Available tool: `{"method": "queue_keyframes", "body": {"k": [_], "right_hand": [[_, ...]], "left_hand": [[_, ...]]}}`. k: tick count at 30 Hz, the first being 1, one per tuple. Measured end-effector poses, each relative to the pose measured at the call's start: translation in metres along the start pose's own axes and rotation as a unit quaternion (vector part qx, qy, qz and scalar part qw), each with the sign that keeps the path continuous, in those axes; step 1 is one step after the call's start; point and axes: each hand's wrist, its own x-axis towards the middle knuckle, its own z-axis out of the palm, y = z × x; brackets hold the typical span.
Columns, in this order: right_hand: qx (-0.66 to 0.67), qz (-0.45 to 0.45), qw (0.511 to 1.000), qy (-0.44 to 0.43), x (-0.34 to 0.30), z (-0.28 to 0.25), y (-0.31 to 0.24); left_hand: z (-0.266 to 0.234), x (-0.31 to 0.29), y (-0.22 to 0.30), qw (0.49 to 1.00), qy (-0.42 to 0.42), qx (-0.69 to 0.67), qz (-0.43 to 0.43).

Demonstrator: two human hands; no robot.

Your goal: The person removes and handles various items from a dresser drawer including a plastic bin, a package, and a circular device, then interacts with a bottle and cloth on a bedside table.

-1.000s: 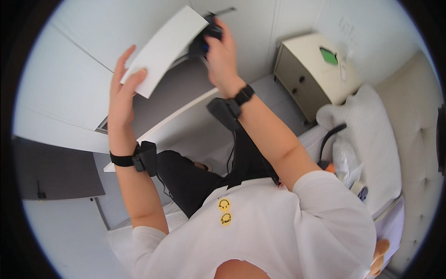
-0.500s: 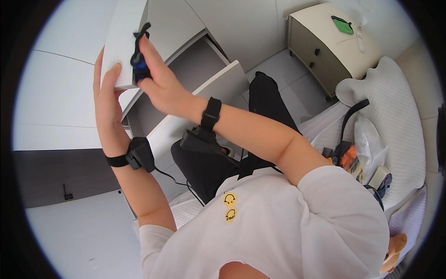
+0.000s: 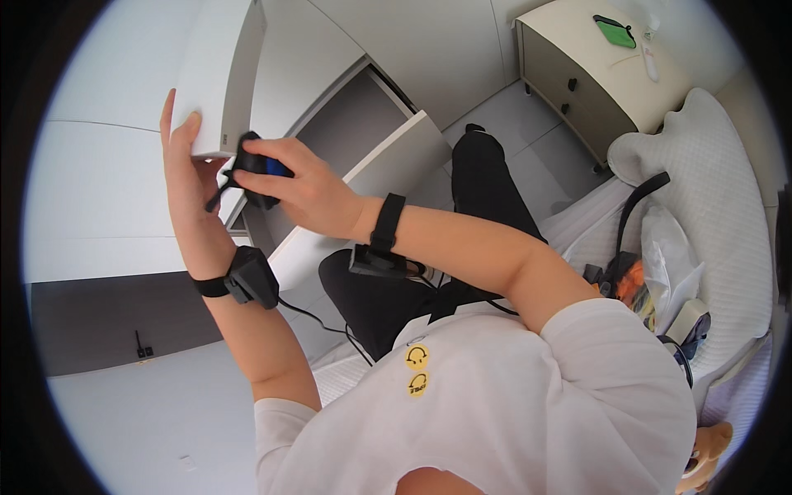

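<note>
My left hand (image 3: pixel 190 161) grips the lower end of a long white box-like piece (image 3: pixel 210 78), its thumb on the near face and fingers behind it. The piece stands tilted, and its top runs out of view. Right beside its lower corner, my right hand (image 3: pixel 309 181) is closed around a compact black and blue object with a strap (image 3: pixel 260 169), which looks like a tape measure. The strap end hangs toward my left wrist. Part of the left fingers is hidden behind the white piece.
An open white drawer (image 3: pixel 392 153) with a grey inside juts out before my knees. White cabinet fronts (image 3: pixel 99 177) rise at left. A cream nightstand (image 3: pixel 569 82) carries a green pouch (image 3: pixel 615 31). On the bed at right lie a pillow (image 3: pixel 726 198) and a clear plastic bag (image 3: pixel 668 247).
My right hand has moved down and turned, so the black and blue object now sits lower, beside the white piece's bottom corner. The left hand keeps its grip.
</note>
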Motion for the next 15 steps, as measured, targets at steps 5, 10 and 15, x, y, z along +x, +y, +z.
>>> {"method": "queue_keyframes", "body": {"k": [5, 10, 15], "right_hand": [[-0.042, 0.063, 0.996, 0.052, -0.002, -0.026, 0.042], [-0.042, 0.105, 0.983, 0.142, 0.056, -0.055, 0.074], [0.134, 0.168, 0.956, 0.201, 0.106, -0.059, 0.083]], "left_hand": [[0.000, 0.001, 0.006, 0.999, -0.030, -0.030, 0.000], [-0.007, 0.000, 0.008, 0.998, -0.044, -0.036, -0.004], [-0.006, 0.000, 0.004, 0.998, -0.055, -0.039, -0.001]]}}
